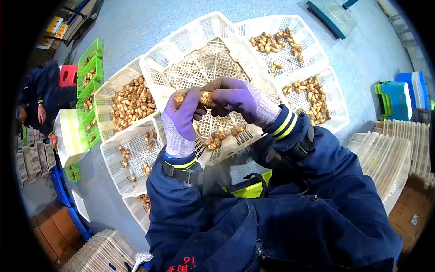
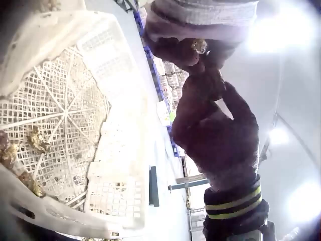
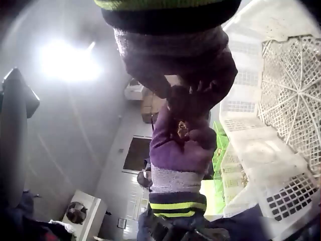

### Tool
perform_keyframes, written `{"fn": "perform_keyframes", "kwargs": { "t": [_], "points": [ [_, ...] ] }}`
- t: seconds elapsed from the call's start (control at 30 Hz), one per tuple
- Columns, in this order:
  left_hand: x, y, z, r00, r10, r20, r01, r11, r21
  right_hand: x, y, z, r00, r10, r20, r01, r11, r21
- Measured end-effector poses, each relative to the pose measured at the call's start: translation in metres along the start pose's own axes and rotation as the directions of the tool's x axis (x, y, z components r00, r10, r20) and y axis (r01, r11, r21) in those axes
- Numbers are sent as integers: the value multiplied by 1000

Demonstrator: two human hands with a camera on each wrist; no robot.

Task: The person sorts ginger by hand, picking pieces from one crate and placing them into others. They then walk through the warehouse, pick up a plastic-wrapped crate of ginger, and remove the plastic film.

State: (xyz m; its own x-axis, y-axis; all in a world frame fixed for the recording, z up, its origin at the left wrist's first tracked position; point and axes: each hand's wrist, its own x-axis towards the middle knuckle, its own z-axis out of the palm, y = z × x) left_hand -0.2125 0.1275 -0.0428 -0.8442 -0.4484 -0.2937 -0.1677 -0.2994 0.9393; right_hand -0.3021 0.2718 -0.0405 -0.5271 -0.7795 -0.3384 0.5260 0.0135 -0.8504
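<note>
Both hands wear purple-and-grey gloves and meet above a large white crate (image 1: pixel 156 75). My left hand (image 1: pixel 181 119) grips a knobbly brown tuber (image 1: pixel 180 99) in its curled fingers; a bit of it also shows in the left wrist view. Between the two hands sits another yellowish-brown tuber (image 1: pixel 207 99), pinched by the curled fingers of my right hand (image 1: pixel 238 97). The right fingertips are partly hidden and dark in both wrist views. Below the hands, several tubers (image 1: pixel 214 141) lie at the near side of the crate's mesh floor.
White baskets of sorted tubers flank the crate: a full one (image 1: pixel 132 103) at left, others (image 1: pixel 312 97) at right. Green baskets (image 1: pixel 90 75) and a seated person (image 1: pixel 41 97) are at far left. Stacked white crates (image 1: pixel 385 156) stand at right, a platform scale (image 1: pixel 333 18) behind.
</note>
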Motion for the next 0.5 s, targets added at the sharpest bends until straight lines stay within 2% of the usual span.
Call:
{"fn": "perform_keyframes", "kwargs": {
  "t": [0.03, 0.13, 0.17, 0.23, 0.27, 0.3, 0.37, 0.47, 0.5],
  "points": [
    [-1, 0, 1, 1000, 27, -1, -27, 999, 33, -4, -9, 3, 1000, -4, -1, 4, 992, -128],
    [-1, -2, 0, 995, 91, 38, -94, 992, 84, -4, -2, 5, 995, -86, -42, 70, 953, -293],
    [0, -3, -2, 996, 46, 70, -48, 998, 33, -5, -1, 3, 994, -103, -24, 92, 956, -280],
    [-1, -6, -1, 990, 72, 119, -84, 992, 98, -7, -6, -3, 996, -83, 30, 88, 955, -283],
    [0, -4, -3, 991, -64, 122, 69, 997, -42, -11, -8, -4, 995, -87, 57, 99, 967, -235],
    [0, -4, -5, 985, -92, 143, 100, 994, -52, -15, -12, -6, 994, -60, 89, 77, 976, -203],
    [-3, -5, -1, 984, -77, 161, 102, 983, -154, -21, -16, -13, 971, -165, 173, 221, 897, -382],
    [1, -10, 5, 981, -143, 135, 147, 989, -17, -30, -25, -24, 983, -115, 146, 172, 861, -479],
    [8, -22, -2, 971, 127, 204, -185, 937, 298, -36, -34, -32, 972, -205, 112, 233, 836, -497]
  ]
}}
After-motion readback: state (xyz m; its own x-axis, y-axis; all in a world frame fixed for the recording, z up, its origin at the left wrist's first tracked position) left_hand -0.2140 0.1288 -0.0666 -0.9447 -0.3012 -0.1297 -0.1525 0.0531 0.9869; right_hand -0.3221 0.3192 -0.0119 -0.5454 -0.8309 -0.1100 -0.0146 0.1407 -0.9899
